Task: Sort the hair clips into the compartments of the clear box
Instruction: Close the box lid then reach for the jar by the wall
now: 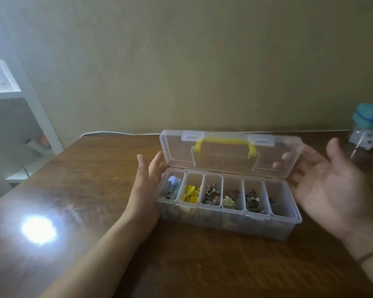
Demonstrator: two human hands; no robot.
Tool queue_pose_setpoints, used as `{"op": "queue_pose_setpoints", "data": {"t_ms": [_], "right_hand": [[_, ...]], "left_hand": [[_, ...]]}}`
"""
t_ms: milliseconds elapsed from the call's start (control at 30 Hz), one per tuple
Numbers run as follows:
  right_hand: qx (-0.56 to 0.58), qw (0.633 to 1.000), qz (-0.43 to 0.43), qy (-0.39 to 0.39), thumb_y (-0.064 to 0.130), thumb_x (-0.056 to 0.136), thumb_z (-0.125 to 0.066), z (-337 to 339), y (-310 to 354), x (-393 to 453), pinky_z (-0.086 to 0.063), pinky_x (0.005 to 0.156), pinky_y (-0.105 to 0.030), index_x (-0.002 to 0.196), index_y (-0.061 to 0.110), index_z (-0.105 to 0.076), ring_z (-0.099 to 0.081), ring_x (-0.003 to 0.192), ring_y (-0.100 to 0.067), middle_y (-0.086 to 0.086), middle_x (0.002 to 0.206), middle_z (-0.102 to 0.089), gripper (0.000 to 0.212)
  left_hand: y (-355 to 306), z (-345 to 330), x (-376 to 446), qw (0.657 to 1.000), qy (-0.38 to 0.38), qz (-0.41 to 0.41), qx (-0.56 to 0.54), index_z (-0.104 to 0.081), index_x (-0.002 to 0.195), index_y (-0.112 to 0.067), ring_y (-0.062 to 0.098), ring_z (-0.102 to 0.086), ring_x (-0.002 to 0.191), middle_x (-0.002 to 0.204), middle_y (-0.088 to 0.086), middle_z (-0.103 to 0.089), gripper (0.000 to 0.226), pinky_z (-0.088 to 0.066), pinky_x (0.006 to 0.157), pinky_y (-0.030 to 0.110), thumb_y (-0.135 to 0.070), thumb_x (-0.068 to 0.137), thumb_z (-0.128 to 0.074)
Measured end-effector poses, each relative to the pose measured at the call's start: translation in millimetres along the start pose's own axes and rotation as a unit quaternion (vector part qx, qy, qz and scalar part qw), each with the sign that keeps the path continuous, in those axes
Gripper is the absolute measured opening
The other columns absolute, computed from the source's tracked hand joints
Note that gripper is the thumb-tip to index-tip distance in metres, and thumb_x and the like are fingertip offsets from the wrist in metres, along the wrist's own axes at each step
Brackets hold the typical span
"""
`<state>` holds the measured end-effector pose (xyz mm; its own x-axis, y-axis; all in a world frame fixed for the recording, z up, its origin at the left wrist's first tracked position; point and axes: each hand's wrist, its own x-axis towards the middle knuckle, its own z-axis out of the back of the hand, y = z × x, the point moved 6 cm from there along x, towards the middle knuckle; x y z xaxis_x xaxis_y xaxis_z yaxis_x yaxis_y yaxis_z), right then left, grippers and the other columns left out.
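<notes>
The clear box (228, 222) stands on the wooden table with its lid (224, 160) tilted up and back, a yellow handle (224, 141) on the lid. Its row of compartments holds sorted hair clips: pale blue and grey ones (173, 186) at the far left, yellow ones (191, 193) beside them, then brown and cream ones (212, 193) in the compartments to the right. My left hand (148, 179) is at the box's left end with straight fingers beside the lid's corner. My right hand (327, 181) hovers, fingers spread, palm up, at the right end, holding nothing.
The wooden table (95, 179) runs back to a beige wall. A bright light glare (39, 230) lies on its left part. A jar with a teal lid (368, 125) stands at the back right. White shelving (19, 104) is to the left, beyond the table.
</notes>
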<state>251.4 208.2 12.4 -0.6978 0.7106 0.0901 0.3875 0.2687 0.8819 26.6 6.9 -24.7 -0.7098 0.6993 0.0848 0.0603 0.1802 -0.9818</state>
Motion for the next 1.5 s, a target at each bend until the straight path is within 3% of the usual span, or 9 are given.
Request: {"op": "queue_pose_setpoints", "data": {"t_ms": [133,233,333,467,633,933,1133,1367,1500], "right_hand": [[-0.179,0.981,0.061,0.051,0.071,0.067,-0.062,-18,6,-12,-0.043,0.098,-0.043,0.070,0.019,-0.072,-0.063,0.099,-0.022,-0.004,0.089,-0.069,0.053],[-0.394,0.905,0.131,0.093,0.070,0.050,-0.073,-25,13,-17,-0.048,0.085,-0.036,0.073,0.022,-0.071,-0.063,0.094,-0.019,0.002,0.089,-0.069,0.053],[-0.541,0.811,0.190,0.117,0.066,0.060,-0.065,-34,15,-22,-0.045,0.081,-0.029,0.077,0.035,-0.067,-0.058,0.100,-0.007,0.016,0.094,-0.066,0.036],[-0.619,0.731,0.255,0.133,0.050,0.077,-0.050,-45,7,-28,-0.038,0.083,-0.022,0.078,0.039,-0.060,-0.049,0.106,-0.003,0.025,0.095,-0.056,0.016],[-0.649,0.709,0.234,0.147,0.050,0.083,-0.036,-46,-4,-28,-0.033,0.087,-0.019,0.089,0.037,-0.054,-0.039,0.113,-0.003,0.027,0.103,-0.047,0.022],[-0.750,0.575,0.298,0.137,0.034,0.093,-0.031,-56,-7,-37,-0.041,0.089,-0.040,0.097,0.032,-0.046,-0.046,0.096,-0.015,0.010,0.100,-0.045,0.016],[-0.751,0.585,0.235,0.197,0.083,0.076,-0.039,-45,-6,-30,-0.039,0.087,-0.027,0.109,0.047,-0.043,-0.036,0.111,-0.003,0.023,0.116,-0.037,0.049],[-0.716,0.627,0.240,0.191,0.062,0.070,-0.061,-37,-4,-17,-0.040,0.084,-0.023,0.106,0.050,-0.045,-0.035,0.115,0.002,0.029,0.118,-0.038,0.041],[-0.696,0.665,0.238,0.129,0.050,0.075,-0.063,-25,-1,-8,-0.043,0.098,-0.033,0.113,0.048,-0.049,-0.037,0.123,0.003,0.027,0.123,-0.045,0.040]], "left_hand": [[-3,-1,0,0.991,0.011,0.047,-0.128,-0.072,0.110,-0.023,0.027,-0.058,0.119,0.119,0.001,-0.070,0.077,-0.040,0.102,0.051,-0.079,0.082,-0.028],[-15,5,0,0.992,0.015,0.029,-0.124,-0.066,0.111,-0.013,0.034,-0.059,0.112,0.123,0.009,-0.063,0.061,-0.045,0.090,0.048,-0.064,0.085,-0.045],[-38,4,-5,0.988,0.026,-0.108,0.108,-0.068,0.110,-0.021,0.019,-0.057,0.121,0.121,-0.005,-0.067,0.050,-0.046,0.097,0.039,-0.057,0.080,-0.051],[-42,-16,-19,0.834,0.066,-0.272,0.477,-0.063,0.117,-0.035,0.006,-0.042,0.132,0.130,-0.021,-0.057,0.039,-0.037,0.109,0.042,-0.060,0.091,-0.046],[-34,-20,-19,0.808,0.077,-0.264,0.520,-0.054,0.132,-0.037,0.006,-0.035,0.137,0.138,-0.021,-0.051,0.055,-0.036,0.109,0.051,-0.068,0.094,-0.029],[-35,-26,-17,0.741,0.093,-0.283,0.602,-0.050,0.139,-0.028,0.014,-0.035,0.139,0.146,-0.011,-0.048,0.077,-0.034,0.113,0.050,-0.078,0.086,-0.025],[-28,-19,-14,0.786,0.132,-0.229,0.558,-0.034,0.144,-0.042,0.002,-0.019,0.145,0.146,-0.030,-0.030,0.089,-0.030,0.117,0.041,-0.084,0.067,-0.048],[-31,-27,-16,0.801,0.072,-0.259,0.535,-0.050,0.140,-0.030,0.007,-0.030,0.145,0.147,-0.017,-0.044,0.083,-0.036,0.115,0.048,-0.069,0.067,-0.060],[-28,-40,-14,0.801,0.033,-0.285,0.526,-0.055,0.138,-0.025,0.013,-0.036,0.142,0.145,-0.009,-0.050,0.076,-0.038,0.113,0.047,-0.064,0.072,-0.062]]}}
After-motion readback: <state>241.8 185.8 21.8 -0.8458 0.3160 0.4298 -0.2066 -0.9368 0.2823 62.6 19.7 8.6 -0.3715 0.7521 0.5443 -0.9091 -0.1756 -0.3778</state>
